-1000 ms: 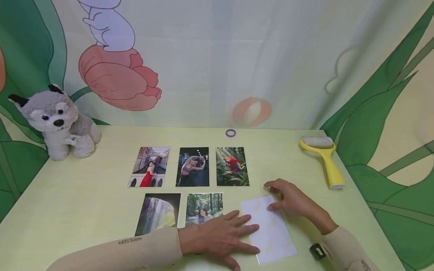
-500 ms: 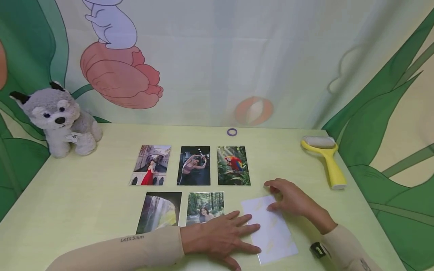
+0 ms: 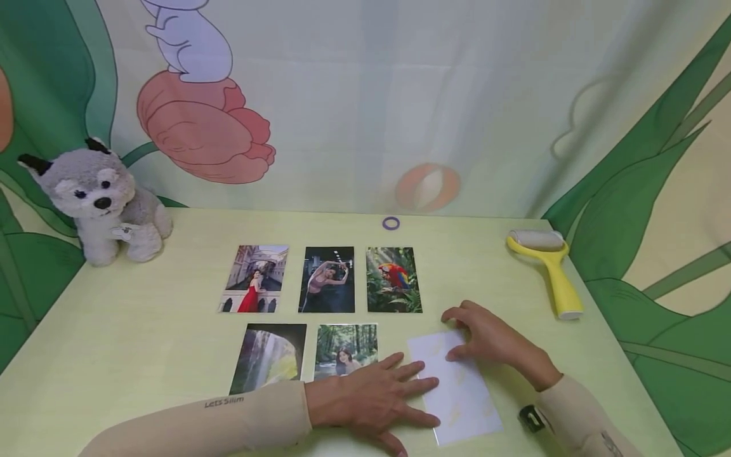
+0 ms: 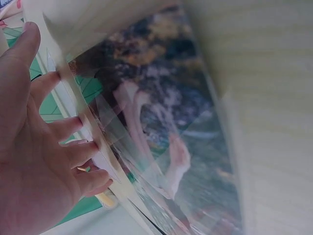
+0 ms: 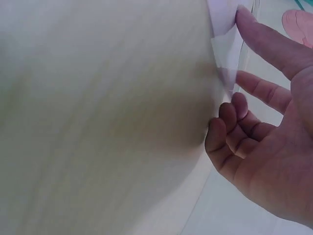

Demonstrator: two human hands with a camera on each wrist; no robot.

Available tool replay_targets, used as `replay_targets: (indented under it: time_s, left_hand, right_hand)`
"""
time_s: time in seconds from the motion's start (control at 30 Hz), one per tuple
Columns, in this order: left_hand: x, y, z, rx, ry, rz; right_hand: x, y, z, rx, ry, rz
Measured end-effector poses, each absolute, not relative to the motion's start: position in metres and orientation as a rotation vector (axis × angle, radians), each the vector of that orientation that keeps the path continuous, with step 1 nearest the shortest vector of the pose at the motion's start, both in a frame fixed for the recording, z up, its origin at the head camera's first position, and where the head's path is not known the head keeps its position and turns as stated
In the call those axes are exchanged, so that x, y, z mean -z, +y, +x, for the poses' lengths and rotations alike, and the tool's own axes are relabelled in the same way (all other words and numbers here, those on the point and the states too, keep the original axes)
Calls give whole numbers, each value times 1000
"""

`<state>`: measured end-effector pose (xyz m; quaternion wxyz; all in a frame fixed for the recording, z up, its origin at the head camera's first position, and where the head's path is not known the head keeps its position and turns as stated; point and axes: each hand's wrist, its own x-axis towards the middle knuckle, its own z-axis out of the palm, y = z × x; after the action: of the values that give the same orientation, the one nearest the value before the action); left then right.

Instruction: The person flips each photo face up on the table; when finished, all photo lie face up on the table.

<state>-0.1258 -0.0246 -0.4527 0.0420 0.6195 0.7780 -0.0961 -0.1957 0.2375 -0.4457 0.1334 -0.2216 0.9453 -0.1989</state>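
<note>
A white photo-sized sheet (image 3: 457, 387) with faint yellowish marks lies tilted at the front right of the table. My left hand (image 3: 374, 397) is spread flat, its fingertips touching the sheet's left edge. The right hand (image 3: 491, 336) has its thumb on the sheet's upper right side; its other fingers bend loosely beyond the top edge, pinching nothing that I can see. Beneath the left hand and forearm, a glossy forest photo (image 3: 345, 349) is partly covered; its lower part (image 4: 166, 122) fills the left wrist view. A waterfall photo (image 3: 268, 355) lies left of it, partly under the sleeve.
Behind lies a row of photos: a red dress (image 3: 254, 279), a stretching person (image 3: 327, 279) and a parrot (image 3: 394, 279). A purple ring (image 3: 391, 223) lies near the back edge. A yellow-handled roller (image 3: 551, 266) is at right, a plush husky (image 3: 108, 203) at back left.
The camera view has shifted slightly. My right thumb and fingers have moved a little to the left over the sheet's upper edge. The left hand stays in place on it.
</note>
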Motion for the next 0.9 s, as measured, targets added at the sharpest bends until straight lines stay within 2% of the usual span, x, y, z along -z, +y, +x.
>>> replay_targets:
  time_s: [0.47, 0.9]
  left_hand:
    - [447, -20, -126, 227, 2353, 1853]
    - [451, -16, -131, -39, 2406, 1798]
  right_hand:
    - [446, 255, -206, 1127, 2490, -526]
    - [444, 269, -203, 1191, 2204, -489]
